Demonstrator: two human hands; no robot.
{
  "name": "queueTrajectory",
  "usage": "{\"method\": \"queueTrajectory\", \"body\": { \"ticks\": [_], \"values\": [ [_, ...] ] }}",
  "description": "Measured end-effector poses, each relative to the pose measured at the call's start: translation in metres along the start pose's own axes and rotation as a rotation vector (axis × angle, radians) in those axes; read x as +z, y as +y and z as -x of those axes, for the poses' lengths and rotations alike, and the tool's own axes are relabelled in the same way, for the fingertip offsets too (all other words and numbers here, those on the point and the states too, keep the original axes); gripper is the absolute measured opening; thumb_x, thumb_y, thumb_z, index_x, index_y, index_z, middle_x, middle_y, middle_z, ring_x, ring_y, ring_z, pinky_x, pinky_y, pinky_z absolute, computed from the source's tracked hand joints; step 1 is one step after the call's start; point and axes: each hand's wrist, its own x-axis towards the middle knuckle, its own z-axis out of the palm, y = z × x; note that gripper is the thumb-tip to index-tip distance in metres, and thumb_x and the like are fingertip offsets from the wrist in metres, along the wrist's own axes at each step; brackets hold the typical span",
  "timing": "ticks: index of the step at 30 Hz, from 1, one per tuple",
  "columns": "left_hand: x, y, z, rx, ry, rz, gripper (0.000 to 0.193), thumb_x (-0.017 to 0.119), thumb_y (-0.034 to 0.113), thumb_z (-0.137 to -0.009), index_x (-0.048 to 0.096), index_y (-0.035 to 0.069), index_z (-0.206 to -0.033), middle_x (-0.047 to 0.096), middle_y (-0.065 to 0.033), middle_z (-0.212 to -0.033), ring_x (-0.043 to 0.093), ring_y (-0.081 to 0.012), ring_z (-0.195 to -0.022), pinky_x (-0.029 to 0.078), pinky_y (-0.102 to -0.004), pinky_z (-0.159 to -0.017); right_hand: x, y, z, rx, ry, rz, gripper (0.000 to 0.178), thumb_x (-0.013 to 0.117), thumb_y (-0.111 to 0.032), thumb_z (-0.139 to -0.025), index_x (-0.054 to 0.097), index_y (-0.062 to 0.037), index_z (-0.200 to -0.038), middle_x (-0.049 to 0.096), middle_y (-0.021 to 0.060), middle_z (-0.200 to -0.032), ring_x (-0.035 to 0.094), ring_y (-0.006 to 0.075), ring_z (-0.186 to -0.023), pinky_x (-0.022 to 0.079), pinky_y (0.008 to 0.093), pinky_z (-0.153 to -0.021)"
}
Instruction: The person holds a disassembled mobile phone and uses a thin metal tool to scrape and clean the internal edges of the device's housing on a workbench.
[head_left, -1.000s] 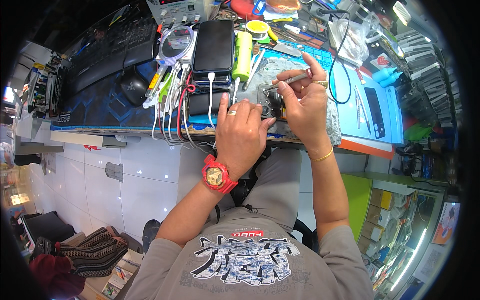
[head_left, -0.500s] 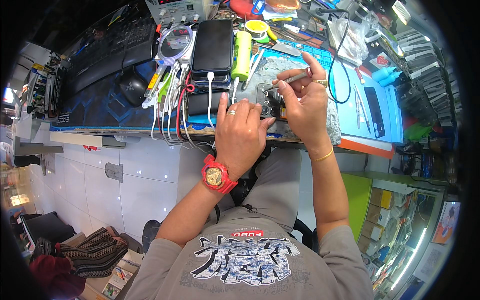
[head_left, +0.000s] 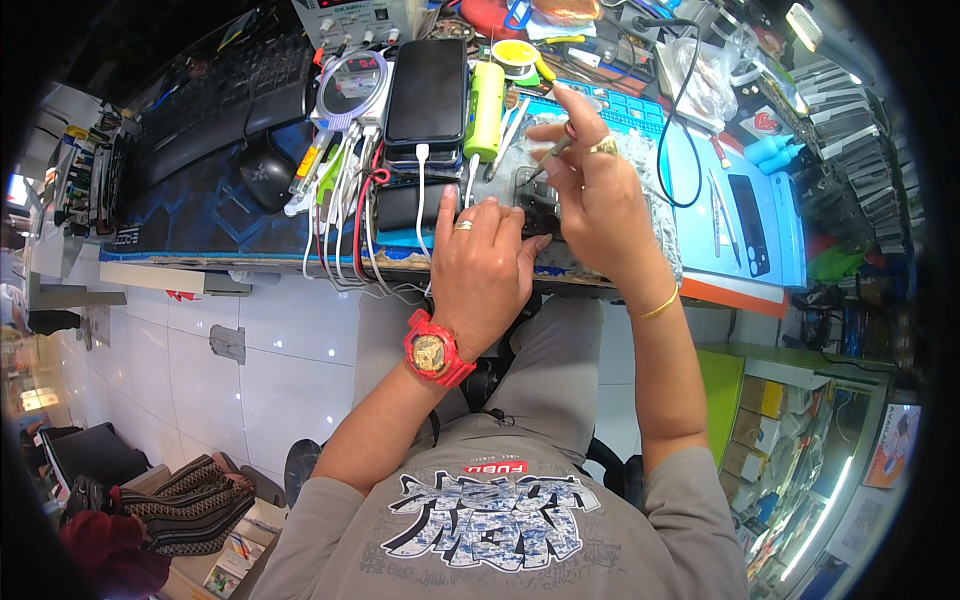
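Note:
A slim precision screwdriver (head_left: 547,163) sits in the closed fingers of my right hand (head_left: 607,195), its tip pointing down at a dark phone (head_left: 540,205). The phone lies on a grey, stone-patterned work surface (head_left: 662,235), and round camera rings show on it. My right hand hides part of the phone. Over the phone's near left corner, my left hand (head_left: 482,255) holds it between the thumb and the fingertips, with the little finger stretched out to the left.
Left of the work are a large black phone (head_left: 427,95) with a white cable, a lime-green device (head_left: 484,112), a bundle of cables and a mouse (head_left: 268,175). Tweezers (head_left: 510,130) lie beyond. A black cable (head_left: 684,130) loops at right beside a blue mat (head_left: 720,215).
My right hand has turned and shifted slightly right, and the screwdriver now stands at a different tilt, more covered by the fingers. My left hand stays in place.

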Motion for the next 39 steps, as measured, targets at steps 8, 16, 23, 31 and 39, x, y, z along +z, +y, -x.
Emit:
{"method": "queueTrajectory", "body": {
  "ticks": [8, 16, 23, 31, 39],
  "values": [
    [-0.001, 0.001, -0.001, 0.001, -0.009, 0.022, 0.03, 0.083, 0.017, -0.087, 0.075, 0.001, -0.11, 0.071, -0.0111, -0.11, 0.07, -0.0308, -0.106, 0.037, -0.0583, -0.121, 0.007, 0.001, -0.007, 0.026, -0.008, -0.007, 0.058, 0.074, -0.001, -0.094, 0.054, -0.0041, -0.148, 0.074, 0.0176, -0.09, 0.074, 0.0341, -0.079, 0.056, 0.0418, -0.069],
    [0.001, -0.001, 0.0, 0.003, 0.007, 0.011, 0.028, 0.083, 0.017, -0.087, 0.075, 0.002, -0.11, 0.071, -0.0118, -0.111, 0.069, -0.0314, -0.105, 0.037, -0.059, -0.121, 0.002, -0.011, -0.012, 0.187, -0.059, 0.033, 0.053, 0.076, -0.005, -0.093, 0.059, -0.0056, -0.143, 0.076, 0.0174, -0.093, 0.072, 0.0392, -0.081, 0.057, 0.0446, -0.072],
    [0.001, 0.001, 0.0, 0.021, 0.01, 0.013, 0.03, 0.083, 0.017, -0.087, 0.074, 0.001, -0.11, 0.071, -0.0125, -0.112, 0.069, -0.0322, -0.105, 0.036, -0.0597, -0.121, 0.005, -0.004, -0.007, 0.141, -0.042, -0.026, 0.058, 0.073, -0.003, -0.095, 0.053, -0.0052, -0.149, 0.074, 0.0186, -0.092, 0.071, 0.0398, -0.079, 0.055, 0.047, -0.072],
    [-0.002, 0.0, -0.001, 0.025, -0.045, -0.029, 0.031, 0.083, 0.018, -0.087, 0.074, 0.001, -0.111, 0.07, -0.0134, -0.112, 0.069, -0.0316, -0.105, 0.035, -0.0605, -0.122, 0.005, -0.006, -0.01, 0.13, -0.042, 0.07, 0.064, 0.073, -0.002, -0.093, 0.05, -0.0075, -0.152, 0.072, 0.0229, -0.094, 0.071, 0.0464, -0.088, 0.054, 0.0527, -0.074],
    [-0.009, 0.012, -0.014, 0.171, -0.042, -0.053, 0.032, 0.082, 0.023, -0.089, 0.071, 0.003, -0.112, 0.066, -0.0118, -0.107, 0.066, -0.0327, -0.109, 0.038, -0.0579, -0.12, -0.016, -0.004, 0.0, 0.297, 0.024, -0.139, 0.054, 0.071, 0.006, -0.097, 0.051, 0.0069, -0.147, 0.078, 0.0105, -0.109, 0.078, 0.0174, -0.089, 0.063, 0.0326, -0.079]
  ]
}}
